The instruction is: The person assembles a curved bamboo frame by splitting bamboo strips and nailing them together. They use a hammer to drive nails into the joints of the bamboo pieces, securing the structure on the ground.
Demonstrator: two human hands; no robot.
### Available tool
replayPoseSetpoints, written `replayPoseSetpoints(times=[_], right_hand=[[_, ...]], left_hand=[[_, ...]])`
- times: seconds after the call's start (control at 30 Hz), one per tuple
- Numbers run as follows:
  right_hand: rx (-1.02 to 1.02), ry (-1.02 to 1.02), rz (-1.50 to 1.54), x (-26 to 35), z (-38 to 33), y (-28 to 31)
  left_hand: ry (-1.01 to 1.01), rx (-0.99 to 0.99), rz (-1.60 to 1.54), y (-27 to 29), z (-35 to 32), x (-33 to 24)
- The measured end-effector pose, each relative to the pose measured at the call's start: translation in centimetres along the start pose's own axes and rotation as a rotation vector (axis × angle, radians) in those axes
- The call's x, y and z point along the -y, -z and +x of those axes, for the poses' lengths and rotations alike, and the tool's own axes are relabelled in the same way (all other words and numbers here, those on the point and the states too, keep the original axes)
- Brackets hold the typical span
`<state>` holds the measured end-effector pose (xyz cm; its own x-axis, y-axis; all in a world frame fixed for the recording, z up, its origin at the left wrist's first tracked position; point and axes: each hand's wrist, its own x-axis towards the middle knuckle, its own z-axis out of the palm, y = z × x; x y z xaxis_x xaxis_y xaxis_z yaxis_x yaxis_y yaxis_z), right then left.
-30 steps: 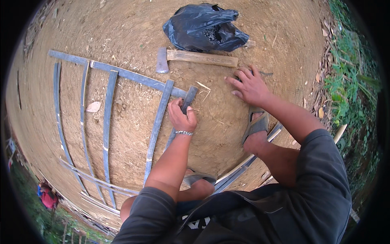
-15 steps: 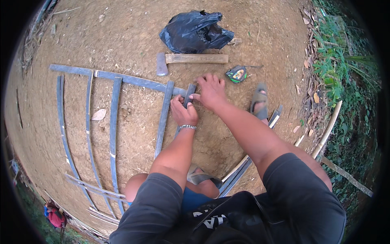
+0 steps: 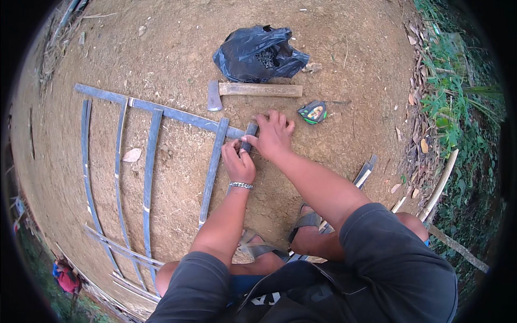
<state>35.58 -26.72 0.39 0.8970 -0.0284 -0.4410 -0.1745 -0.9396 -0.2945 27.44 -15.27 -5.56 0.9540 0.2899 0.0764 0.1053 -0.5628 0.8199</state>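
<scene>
My left hand (image 3: 238,163) is closed on a short visible end of a dark slat (image 3: 250,131), which sits across the right end of a long grey-blue crosspiece (image 3: 177,114). On the slat's other side, my right hand (image 3: 273,135) presses with its thumb, its fingers bent beyond the end. How far the slat runs under my left arm is hidden. Just left of my hands, another slat (image 3: 213,167) lies with its top at the crosspiece. Several more slats, such as a wide one (image 3: 150,177), fan out farther left.
Beyond my hands lie an axe (image 3: 261,90), a tape measure (image 3: 313,112) and a black plastic bag (image 3: 242,54) with small dark pieces inside. Loose strips (image 3: 366,169) lie by my right foot (image 3: 309,229). Plants (image 3: 458,161) line the right edge. A person in red (image 3: 68,280) is far off, lower left.
My right foot has come back from beside the tape measure to near my body. Both hands stay at the slat's end, and my right hand's fingers have drawn in slightly.
</scene>
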Motion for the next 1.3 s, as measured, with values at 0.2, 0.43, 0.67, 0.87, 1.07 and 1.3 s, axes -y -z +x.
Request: replayPoseSetpoints(times=[0.2, 0.43, 0.67, 0.87, 1.07, 1.3], right_hand=[[0.025, 0.0, 0.022, 0.1, 0.0, 0.3], [-0.062, 0.067, 0.098, -0.8, -0.2, -0.7], [0.083, 1.302, 0.238, 1.1, -6.7, 0.4], [0.88, 0.858, -0.454, -1.4, -5.7, 6.0], [0.768, 0.486, -0.487, -9.3, -5.2, 11.6], [-0.452, 0.701, 0.183, -3.4, 6.6, 17.5]], left_hand=[[-0.054, 0.022, 0.211, 0.8, -0.3, 0.5], [-0.031, 0.023, 0.264, -0.2, -0.2, 1.3], [-0.051, 0.059, 0.343, -0.4, -1.2, 3.2], [-0.027, 0.061, 0.299, -0.3, -0.6, 2.1], [-0.027, 0.072, 0.292, 0.0, -0.4, 1.0], [-0.04, 0.075, 0.31, 0.1, -0.7, 1.0]])
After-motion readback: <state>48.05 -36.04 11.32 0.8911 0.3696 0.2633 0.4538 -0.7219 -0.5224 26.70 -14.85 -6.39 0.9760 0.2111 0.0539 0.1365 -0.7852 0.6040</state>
